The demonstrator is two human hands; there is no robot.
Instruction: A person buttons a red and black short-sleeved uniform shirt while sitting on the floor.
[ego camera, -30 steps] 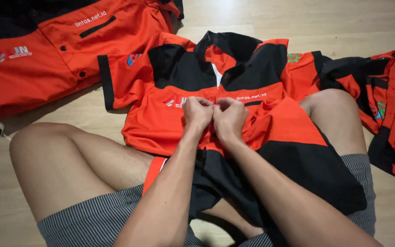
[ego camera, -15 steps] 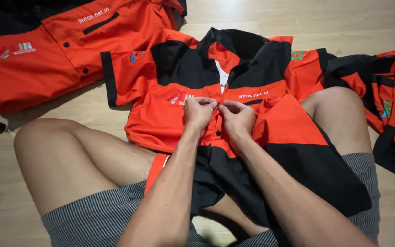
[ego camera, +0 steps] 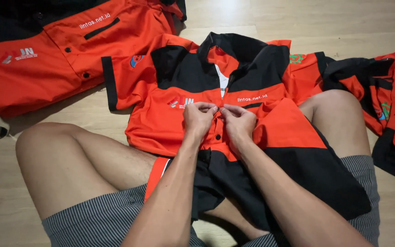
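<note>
Both hands, the left hand [ego camera: 199,116] and right hand [ego camera: 237,122], pinch the button placket of a soft orange-and-black shirt [ego camera: 179,123]. It lies draped over the lap and onto the pale wooden floor [ego camera: 344,23], its fabric creased.

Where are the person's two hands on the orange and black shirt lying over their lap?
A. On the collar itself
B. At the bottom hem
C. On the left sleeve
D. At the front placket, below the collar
D: the left hand and the right hand meet, fingertips together, on the button strip down the middle of the orange and black shirt, below its collar.
</note>
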